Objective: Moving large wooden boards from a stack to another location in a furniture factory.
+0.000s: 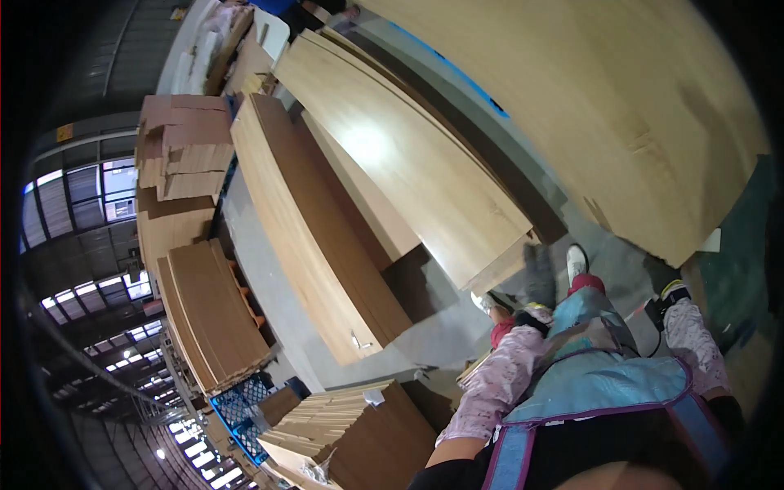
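My left hand (540,276), in a dark grey glove, reaches beside the near corner of a long light-wood panel (425,188). Its fingers look stretched out, somewhat blurred, with nothing visible in them. At the lower edge of a large light-wood board (653,139) is my right hand (665,276), in a dark glove with a yellow cuff. Shadow and the board's edge hide its fingers, so I cannot tell whether it grips the board. A small black object (654,314) with a cable is beside my right wrist.
A second long wooden stack (302,237) lies left of the panel. Cardboard-brown stacks (214,314) and cut boards (351,433) stand farther left, near a blue pallet (237,416). Another person (286,8) is at the far end. Green surface (739,261) lies at right.
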{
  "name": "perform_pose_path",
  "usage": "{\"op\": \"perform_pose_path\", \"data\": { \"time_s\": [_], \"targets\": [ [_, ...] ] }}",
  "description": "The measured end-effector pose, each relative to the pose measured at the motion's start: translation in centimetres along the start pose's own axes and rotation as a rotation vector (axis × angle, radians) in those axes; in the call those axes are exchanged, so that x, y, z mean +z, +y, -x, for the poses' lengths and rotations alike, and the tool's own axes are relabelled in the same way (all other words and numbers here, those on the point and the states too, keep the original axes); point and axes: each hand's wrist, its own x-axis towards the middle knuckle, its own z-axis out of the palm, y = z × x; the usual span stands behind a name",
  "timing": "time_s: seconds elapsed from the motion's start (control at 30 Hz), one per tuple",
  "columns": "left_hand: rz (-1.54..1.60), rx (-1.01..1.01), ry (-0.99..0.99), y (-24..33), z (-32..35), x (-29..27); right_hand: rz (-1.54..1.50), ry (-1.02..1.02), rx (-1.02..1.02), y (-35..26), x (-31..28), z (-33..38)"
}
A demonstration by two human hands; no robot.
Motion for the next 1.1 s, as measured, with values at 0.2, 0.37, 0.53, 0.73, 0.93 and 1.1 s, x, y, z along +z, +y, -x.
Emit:
{"op": "perform_pose_path", "data": {
  "time_s": [0.2, 0.37, 0.53, 0.73, 0.93, 1.1],
  "targets": [
    [-0.013, -0.657, -0.431, -22.4, 13.6, -4.2, -0.291, -0.349, 0.128, -11.8, 8.7, 1.0],
    [0.078, -1.130, -0.342, -30.4, 12.7, -5.9, 0.232, -0.344, -0.222, -21.4, 14.0, -5.7],
    [0.142, -0.982, -0.141, -39.8, 9.2, -3.5, -0.057, -0.240, 0.176, -31.5, 21.8, -13.4],
    [0.295, -0.962, -0.058, -44.7, 5.3, 1.4, -0.170, -0.170, 0.334, -35.6, 26.4, -16.5],
    [0.344, -1.107, 0.028, -42.2, 3.9, 2.9, -0.143, -0.023, 0.352, -34.7, 27.3, -15.5],
    [0.181, -1.189, -0.024, -43.5, 3.9, 2.4, -0.157, 0.036, 0.252, -37.2, 27.6, -13.9]
  ]
}}
